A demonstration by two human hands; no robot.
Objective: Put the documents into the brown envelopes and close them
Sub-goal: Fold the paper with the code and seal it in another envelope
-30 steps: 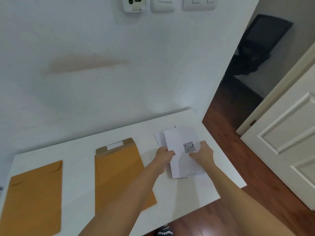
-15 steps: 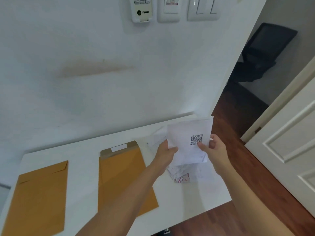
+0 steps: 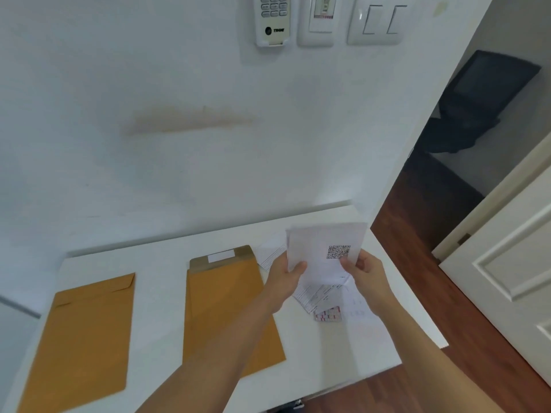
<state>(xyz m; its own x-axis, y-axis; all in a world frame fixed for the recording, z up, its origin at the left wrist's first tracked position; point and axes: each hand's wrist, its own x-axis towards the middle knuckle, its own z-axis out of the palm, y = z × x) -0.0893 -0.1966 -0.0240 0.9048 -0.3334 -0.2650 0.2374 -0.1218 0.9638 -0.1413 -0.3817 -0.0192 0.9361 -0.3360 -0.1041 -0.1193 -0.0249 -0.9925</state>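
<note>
At the table's [image 3: 155, 293] left edge we have a brown envelope [image 3: 86, 338] lying flat with its flap folded down. Near the middle lies a second brown envelope [image 3: 226, 308], flap open toward the wall and a white strip on the flap; our left forearm crosses over its lower right corner. Our left hand [image 3: 283, 281] pinches the left edge of a white sheet [image 3: 322, 254] bearing a square printed code, thumb on the front. Our right hand [image 3: 366, 278] pinches the same sheet at its lower right, so the sheet is lifted clear of the table near the far right corner. Under it, more papers [image 3: 325, 299] lie loosely fanned on the table, one with a small pink-and-white grid.
</note>
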